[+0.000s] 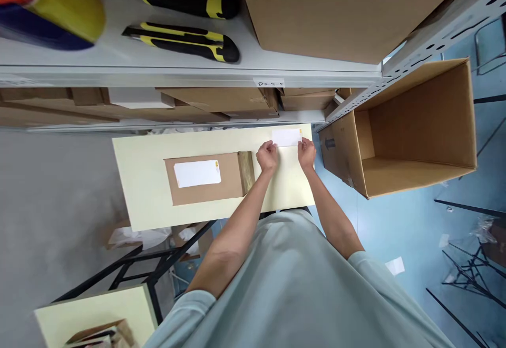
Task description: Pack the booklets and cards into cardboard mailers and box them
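Pinching white label [286, 137] with left hand [268, 156] and right hand [307, 154] over cream tabletop [290, 182], near blue floor [375, 226] rightward and shelf tag [269, 82] "D3-5-5" beyond.

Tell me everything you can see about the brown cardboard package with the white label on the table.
The brown cardboard package is rectangular and looks closed, lying on the cream tabletop. Its white rectangular label has small orange marks at the right end. A shiny olive-brown strip, perhaps tape, covers the package's right end. Neither the left hand nor the right hand touches it.
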A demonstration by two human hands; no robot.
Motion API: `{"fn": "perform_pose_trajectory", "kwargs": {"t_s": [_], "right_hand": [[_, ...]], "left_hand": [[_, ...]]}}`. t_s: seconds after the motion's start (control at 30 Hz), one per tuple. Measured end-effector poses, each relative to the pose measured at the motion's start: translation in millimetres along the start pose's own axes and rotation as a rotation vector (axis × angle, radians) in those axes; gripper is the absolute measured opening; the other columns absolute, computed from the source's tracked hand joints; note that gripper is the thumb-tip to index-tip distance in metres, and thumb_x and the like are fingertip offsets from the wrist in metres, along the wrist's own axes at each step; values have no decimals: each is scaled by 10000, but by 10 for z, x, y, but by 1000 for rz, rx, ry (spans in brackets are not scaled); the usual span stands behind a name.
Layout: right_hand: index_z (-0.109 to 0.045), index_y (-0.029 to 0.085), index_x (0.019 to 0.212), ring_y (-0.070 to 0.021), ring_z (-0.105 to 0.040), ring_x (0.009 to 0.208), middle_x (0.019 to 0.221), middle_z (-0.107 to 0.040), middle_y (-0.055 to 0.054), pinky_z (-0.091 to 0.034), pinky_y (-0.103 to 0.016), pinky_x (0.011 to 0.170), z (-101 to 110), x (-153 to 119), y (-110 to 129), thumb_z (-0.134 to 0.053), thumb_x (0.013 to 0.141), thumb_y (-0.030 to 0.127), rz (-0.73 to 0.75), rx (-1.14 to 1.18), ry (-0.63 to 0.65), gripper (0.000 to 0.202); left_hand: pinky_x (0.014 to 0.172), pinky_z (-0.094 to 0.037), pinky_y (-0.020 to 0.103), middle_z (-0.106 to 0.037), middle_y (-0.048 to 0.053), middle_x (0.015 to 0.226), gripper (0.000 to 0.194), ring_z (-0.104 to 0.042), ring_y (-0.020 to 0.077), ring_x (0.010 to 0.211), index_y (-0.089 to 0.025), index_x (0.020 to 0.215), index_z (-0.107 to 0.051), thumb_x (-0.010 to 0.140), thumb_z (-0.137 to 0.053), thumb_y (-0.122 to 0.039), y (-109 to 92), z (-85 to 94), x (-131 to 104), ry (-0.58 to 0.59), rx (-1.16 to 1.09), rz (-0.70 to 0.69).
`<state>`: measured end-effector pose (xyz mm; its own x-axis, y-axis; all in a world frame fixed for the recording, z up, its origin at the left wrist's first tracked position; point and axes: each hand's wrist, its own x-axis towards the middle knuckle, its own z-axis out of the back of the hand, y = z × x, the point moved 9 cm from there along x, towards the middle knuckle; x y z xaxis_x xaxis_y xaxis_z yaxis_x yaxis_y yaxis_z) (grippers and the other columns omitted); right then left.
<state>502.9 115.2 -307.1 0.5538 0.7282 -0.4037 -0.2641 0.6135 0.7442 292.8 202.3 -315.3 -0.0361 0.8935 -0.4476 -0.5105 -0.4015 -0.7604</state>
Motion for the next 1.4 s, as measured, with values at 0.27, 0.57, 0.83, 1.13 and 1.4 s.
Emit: {"fn": "perform_pose_trajectory", "kwargs": {"t_s": [0.27,0.57,0.83,1.13,1.4], "right_hand": [[-730,195,1102,-314,-746,1151,1248,-771,-164,-548,-484,1144,142,57,34,-595,1060,399,-201,31,-155,248],[-750,184,1164,-316,-727,1212,1382,-691,-168,-526,-478,1163,218,27,200,-524,1102,341,-150,-75,-137,283],[-761,190,1041,-247,-749,1118,1362,-723,-131,-577,-384,1041,316,-55,277,-610,1079,338,-125,-109,-193,214],[-761,184,1137,-250,-740,1162,1378,-729,-144,-578,-355,1030,302,-210,581,-566,1106,284,18,-146,-206,221],[-672,169,1397,-292,-614,1449,1517,-643,-203,-506,-449,1229,275,-325,901,-629,1088,425,190,-47,-183,403]], "left_hand": [[1043,-581,501,-795,111,1017,317,-742,288,983,-193,1050,-773,837,-801,-426,43,-15,172,-39,-17,71],[1023,-556,461,-814,105,1016,280,-757,312,1030,-217,999,-784,840,-794,-447,27,-32,128,-16,-9,112],[982,-553,379,-824,48,976,170,-752,246,938,-237,866,-734,896,-791,-395,-270,84,45,-83,86,92],[846,-559,317,-818,43,923,111,-739,207,836,-213,892,-804,890,-779,-321,-485,287,-43,-113,6,73],[918,-618,333,-836,72,974,153,-769,213,910,-186,891,-800,907,-776,-336,-860,360,-195,7,-67,-75]]}}
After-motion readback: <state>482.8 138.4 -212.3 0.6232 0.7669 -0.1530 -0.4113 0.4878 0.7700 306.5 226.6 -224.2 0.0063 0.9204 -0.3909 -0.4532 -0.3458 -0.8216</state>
